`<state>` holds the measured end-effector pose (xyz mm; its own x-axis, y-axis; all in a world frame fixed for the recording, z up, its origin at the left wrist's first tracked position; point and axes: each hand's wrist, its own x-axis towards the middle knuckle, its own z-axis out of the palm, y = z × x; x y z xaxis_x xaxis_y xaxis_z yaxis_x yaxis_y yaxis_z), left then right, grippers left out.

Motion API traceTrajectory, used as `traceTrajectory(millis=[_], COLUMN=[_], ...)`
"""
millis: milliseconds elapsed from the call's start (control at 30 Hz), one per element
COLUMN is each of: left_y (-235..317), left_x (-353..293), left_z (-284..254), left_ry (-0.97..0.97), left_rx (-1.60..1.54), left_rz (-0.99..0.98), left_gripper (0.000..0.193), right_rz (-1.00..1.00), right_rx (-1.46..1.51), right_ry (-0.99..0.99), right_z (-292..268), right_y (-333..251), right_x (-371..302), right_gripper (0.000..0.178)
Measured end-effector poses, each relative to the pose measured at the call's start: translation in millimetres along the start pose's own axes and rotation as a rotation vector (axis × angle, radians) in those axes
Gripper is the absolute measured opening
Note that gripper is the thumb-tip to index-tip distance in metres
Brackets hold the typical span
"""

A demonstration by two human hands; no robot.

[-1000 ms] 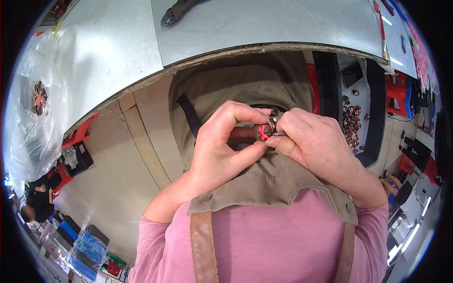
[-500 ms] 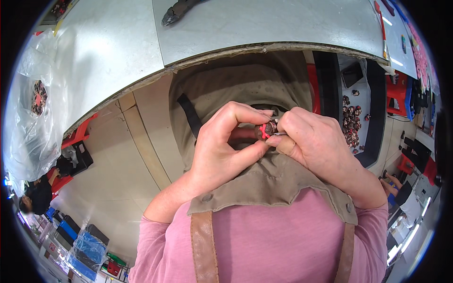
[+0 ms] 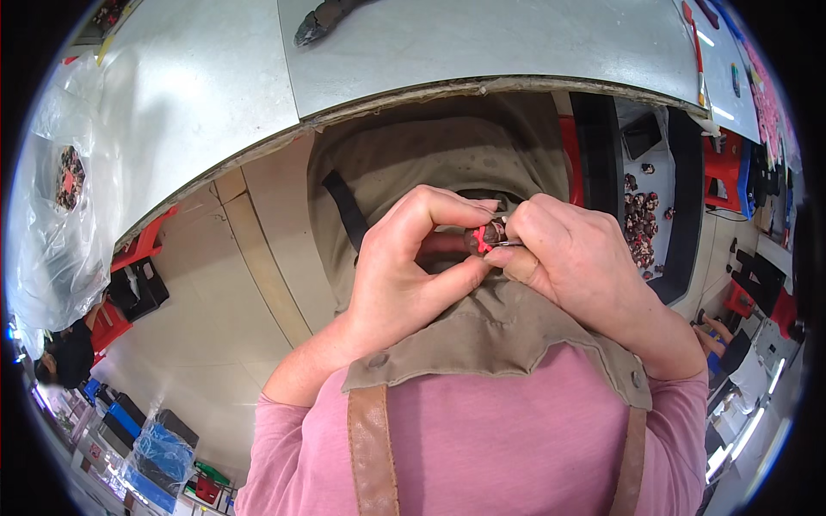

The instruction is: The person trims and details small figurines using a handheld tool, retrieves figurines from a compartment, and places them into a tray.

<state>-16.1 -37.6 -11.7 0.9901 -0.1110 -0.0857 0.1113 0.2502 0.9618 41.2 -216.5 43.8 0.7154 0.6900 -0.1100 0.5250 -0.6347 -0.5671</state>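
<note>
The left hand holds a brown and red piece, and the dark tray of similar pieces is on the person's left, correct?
No, the head view shows the dark tray on the person's right; the left hand does hold the brown and red piece.

Bright light lays a pale sheen on the counter (image 3: 206, 95) and shines off the plastic bag (image 3: 73, 275), while the apron (image 3: 447, 129) lies shaded beneath the counter's edge. White light strips (image 3: 749, 434) glow at lower right; fisheye distortion bends edges toward a black, blue-fringed rim.
</note>
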Motion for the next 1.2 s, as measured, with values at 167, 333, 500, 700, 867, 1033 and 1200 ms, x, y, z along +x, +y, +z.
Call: traceTrajectory(millis=[167,333,500,700,867,1033,1200], left_y=[0.2,-1.6,-1.7,-2.0,-0.8,-1.0,1.0], left_x=[-0.1,-1.0,-0.6,-1.4,-1.5,-1.4,-0.3], left_z=[-0.2,-1.2,-0.9,-2.5,-2.0,-1.8,-3.8], left_ry=[-0.002,-0.006,-0.005,-0.017,-0.021,-0.015,-0.028], left_rx=[0.017,-0.001,-0.011,-0.013,-0.054,-0.039,0.006], left_rz=[0.005,0.003,0.0,-0.013,-0.038,-0.002,-0.007], left_gripper=[0.03,0.031,0.031,0.031,0.032,0.032,0.032], right_rz=[-0.014,-0.07,-0.068,-0.076,-0.112,-0.084,-0.073], right_rx=[-0.054,-0.069,-0.065,-0.094,-0.1,-0.068,-0.082], right_ry=[-0.029,-0.017,0.031,0.002,-0.006,0.039,0.01], right_z=[-1.6,-2.2,0.9,-3.3,-4.1,-0.3,-3.4], right_y=[1.0,1.2,3.0,1.2,1.1,2.2,1.0], right_x=[-0.1,-0.5,-0.8,0.9,1.2,1.5,2.5], right_gripper=[0.031,0.031,0.031,0.032,0.033,0.033,0.033])
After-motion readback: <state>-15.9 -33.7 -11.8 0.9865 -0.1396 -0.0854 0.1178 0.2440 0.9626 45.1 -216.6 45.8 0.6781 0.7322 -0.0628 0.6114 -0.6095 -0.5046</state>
